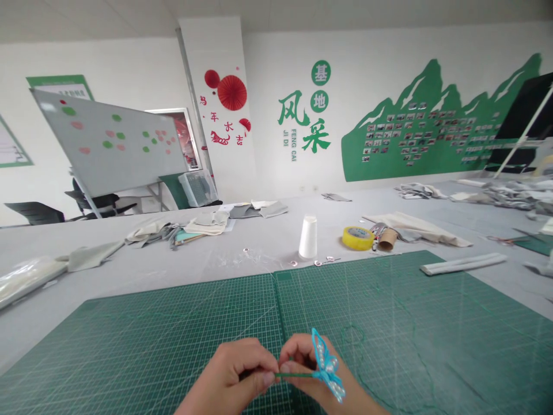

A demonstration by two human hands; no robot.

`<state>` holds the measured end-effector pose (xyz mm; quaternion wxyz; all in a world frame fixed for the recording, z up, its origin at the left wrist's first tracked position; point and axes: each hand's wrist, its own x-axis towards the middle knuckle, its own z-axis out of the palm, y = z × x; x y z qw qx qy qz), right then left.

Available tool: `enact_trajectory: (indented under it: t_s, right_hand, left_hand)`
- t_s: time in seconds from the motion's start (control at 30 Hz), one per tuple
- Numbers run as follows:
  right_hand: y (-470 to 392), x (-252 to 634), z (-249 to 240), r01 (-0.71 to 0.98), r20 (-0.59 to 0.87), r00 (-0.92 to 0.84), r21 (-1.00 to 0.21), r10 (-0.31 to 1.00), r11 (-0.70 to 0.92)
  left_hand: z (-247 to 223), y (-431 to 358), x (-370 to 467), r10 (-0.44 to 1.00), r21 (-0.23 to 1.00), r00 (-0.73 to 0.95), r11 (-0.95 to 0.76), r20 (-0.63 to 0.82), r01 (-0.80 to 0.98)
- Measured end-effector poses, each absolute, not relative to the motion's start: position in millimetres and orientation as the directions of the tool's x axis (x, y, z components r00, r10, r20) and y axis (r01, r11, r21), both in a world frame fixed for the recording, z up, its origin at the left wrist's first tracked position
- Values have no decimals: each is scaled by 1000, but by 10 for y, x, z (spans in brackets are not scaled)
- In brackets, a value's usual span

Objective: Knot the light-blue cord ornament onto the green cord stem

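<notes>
Both of my hands are close together over the green cutting mats [181, 323], low in the view. A thin green stem [296, 375] runs sideways between them, with a light-blue flower with pearl-like beads [327, 369] at its right end. My left hand [242, 372] pinches the stem's left end between thumb and forefinger. My right hand [305, 363] is closed on the stem just beside it, behind the flower, with its fingers curled. Loose green thread [415, 328] trails over the right mat.
Behind the mats stand a white thread cone [308, 237], a yellow tape roll [358, 237] and a brown cardboard tube [387, 239]. A white folded strip [462, 264] lies across the right mat's far edge. Fabric pieces [207, 222] and a plastic-wrapped pack [28, 279] are at the left.
</notes>
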<state>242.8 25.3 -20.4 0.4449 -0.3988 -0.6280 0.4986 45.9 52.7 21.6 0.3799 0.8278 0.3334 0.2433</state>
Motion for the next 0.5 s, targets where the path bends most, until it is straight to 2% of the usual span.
enact_trajectory:
  t_s: [0.1, 0.23, 0.5]
  right_hand:
    - [321, 2470, -278, 65, 124, -280, -987, 952, 148]
    - [405, 2507, -396, 76, 124, -274, -986, 954, 150]
    - [467, 2614, -463, 95, 121, -314, -983, 941, 158]
  left_hand:
    - [148, 576, 492, 710, 739, 673, -564, 205, 369]
    - [-17, 601, 524, 631, 645, 680, -704, 375, 297]
    - [-180, 629, 505, 534, 437, 730, -828, 426, 351]
